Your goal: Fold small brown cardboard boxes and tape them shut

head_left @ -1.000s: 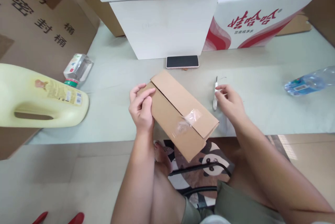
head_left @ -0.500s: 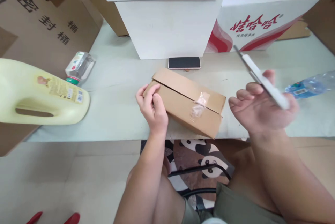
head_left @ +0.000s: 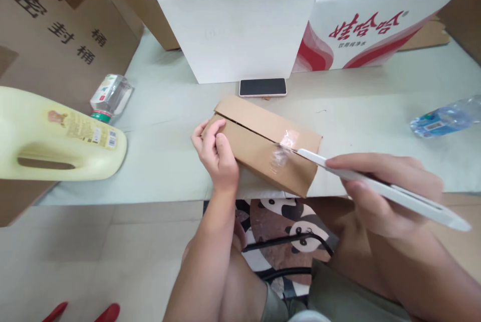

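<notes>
A small brown cardboard box (head_left: 259, 136) lies at a slant near the table's front edge. Clear tape (head_left: 288, 139) crosses the seam between its flaps, close to the right end. My left hand (head_left: 218, 156) is closed on the box's left end, fingers bent over the edge. In my right hand (head_left: 391, 189) is a slim white utility knife (head_left: 361, 177), its handle slanting down to the right. The knife's front end is at the seam, right beside the tape; how deep the blade goes in cannot be made out.
Behind the box lie a phone (head_left: 263, 87) and large white cartons (head_left: 240, 36). A yellow jug (head_left: 93, 154) and a clear bottle (head_left: 112, 95) are on the left. A water bottle (head_left: 443, 119) lies on its side at the right. A panda-patterned seat (head_left: 278, 242) shows below.
My right hand has turned over and brought the knife down leftward, from above the table to the taped seam. My left hand stays on the box.
</notes>
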Available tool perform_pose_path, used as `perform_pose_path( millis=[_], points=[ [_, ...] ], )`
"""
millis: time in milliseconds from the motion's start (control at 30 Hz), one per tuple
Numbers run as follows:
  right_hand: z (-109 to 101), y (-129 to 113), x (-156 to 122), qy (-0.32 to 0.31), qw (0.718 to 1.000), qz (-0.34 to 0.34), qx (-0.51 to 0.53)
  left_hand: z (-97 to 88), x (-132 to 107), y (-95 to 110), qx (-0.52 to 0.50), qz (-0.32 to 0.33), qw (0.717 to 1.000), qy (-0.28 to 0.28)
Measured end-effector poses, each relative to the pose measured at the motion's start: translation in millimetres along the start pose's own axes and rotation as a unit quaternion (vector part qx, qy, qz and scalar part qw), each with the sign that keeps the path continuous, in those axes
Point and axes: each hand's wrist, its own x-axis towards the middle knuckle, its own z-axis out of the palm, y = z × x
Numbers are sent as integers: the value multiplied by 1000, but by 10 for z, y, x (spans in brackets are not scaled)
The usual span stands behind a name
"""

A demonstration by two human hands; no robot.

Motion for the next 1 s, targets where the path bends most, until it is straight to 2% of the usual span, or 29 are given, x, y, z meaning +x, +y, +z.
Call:
perform_pose_path(
  millis=[100, 267, 500, 667, 833, 1000],
  points=[
    [24, 26, 7, 26, 999, -18, 9, -10, 1, -2, 4, 3, 1000, -3],
    [76, 83, -6, 59, 998, 19, 14, -13, -1, -12, -1, 8, 1000, -3],
    [71, 87, 76, 4, 995, -98, -26, -15, -2, -36, -5, 14, 1000, -11],
    [24, 137, 120, 11, 986, -158, -53, -20, 9, -41, -7, 20, 1000, -14],
    [63, 141, 105, -21, 984, -155, -79, -11, 18, -48, 10, 28, 999, -12],
    [181, 230, 52, -14, 978, -179, -107, 19, 26, -43, 22, 27, 999, 6]
  ],
)
